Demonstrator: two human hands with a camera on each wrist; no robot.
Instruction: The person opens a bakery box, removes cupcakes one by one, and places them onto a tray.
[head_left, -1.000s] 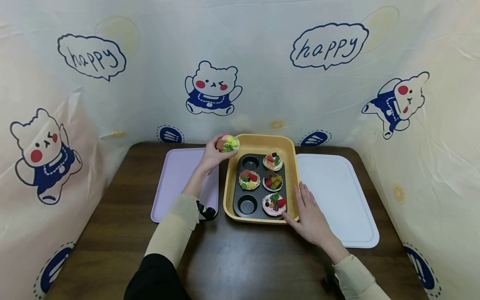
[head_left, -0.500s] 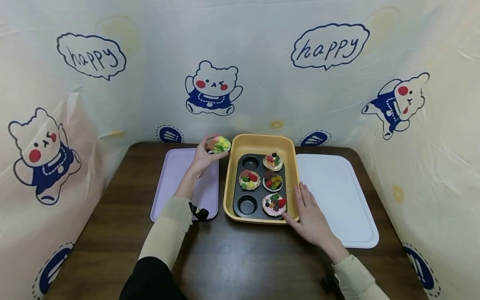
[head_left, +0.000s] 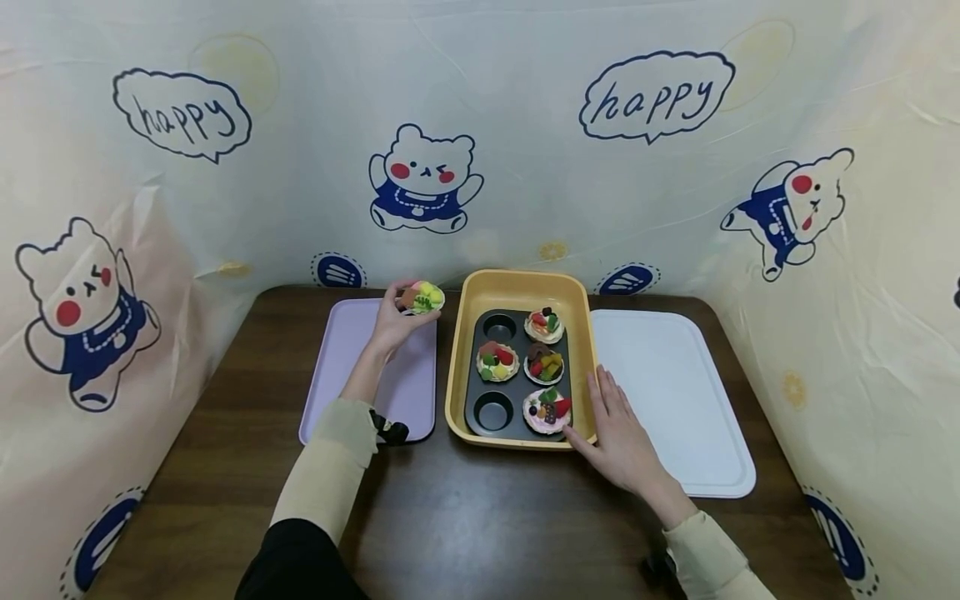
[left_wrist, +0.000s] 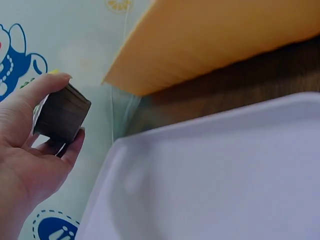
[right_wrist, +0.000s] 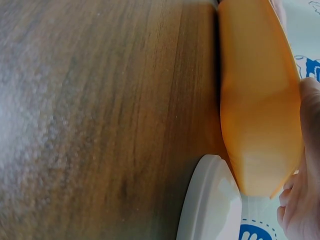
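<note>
My left hand (head_left: 392, 327) grips a small fruit tart (head_left: 423, 297) above the far right part of the lilac tray (head_left: 348, 358). Its toppings are yellow, green, brown and pink. The left wrist view shows the tart's dark grey cup (left_wrist: 64, 116) between thumb and fingers, up off the tray. With fingers straight, my right hand (head_left: 622, 437) rests on the right rim of the yellow tray (head_left: 459, 367). Inside that tray lies a dark muffin pan (head_left: 498, 437). Its right column bears three tarts, one being a pink-rimmed tart (head_left: 547, 410); another tart (head_left: 497, 362) fills the middle left cup.
A white tray (head_left: 675, 400) lies to the right of the yellow one. All trays stand on a dark wooden table (head_left: 480, 517). A printed curtain (head_left: 525, 192) with cartoon bears hangs close behind the table's back edge.
My left hand has carried the tart leftward and slightly down, from beside the yellow tray's far left corner to above the lilac tray. The right hand has stayed in place.
</note>
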